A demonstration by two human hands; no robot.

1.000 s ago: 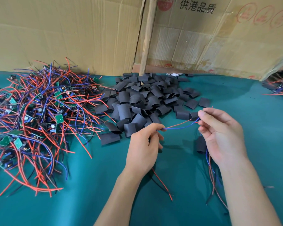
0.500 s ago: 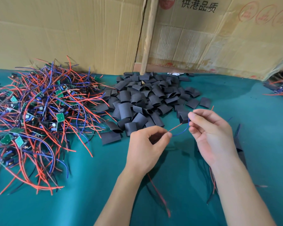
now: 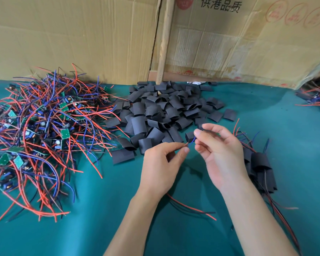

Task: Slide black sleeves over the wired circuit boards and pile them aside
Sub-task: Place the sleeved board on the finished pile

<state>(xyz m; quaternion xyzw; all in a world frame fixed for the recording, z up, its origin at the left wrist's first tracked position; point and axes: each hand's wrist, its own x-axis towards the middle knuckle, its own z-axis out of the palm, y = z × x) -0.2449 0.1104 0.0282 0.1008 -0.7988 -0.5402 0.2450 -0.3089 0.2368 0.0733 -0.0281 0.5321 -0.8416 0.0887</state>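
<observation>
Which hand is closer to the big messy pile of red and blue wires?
The left hand. It is nearer the tangled pile of wired circuit boards, which lies off to its left. The right hand is farther away, on the other side of the left hand.

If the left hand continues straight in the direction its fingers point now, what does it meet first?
The left hand points up and to the right, toward the right hand. It would probably meet the right hand's fingertips first, almost at once; the black sleeve lies just beyond. Depth is uncertain.
</observation>
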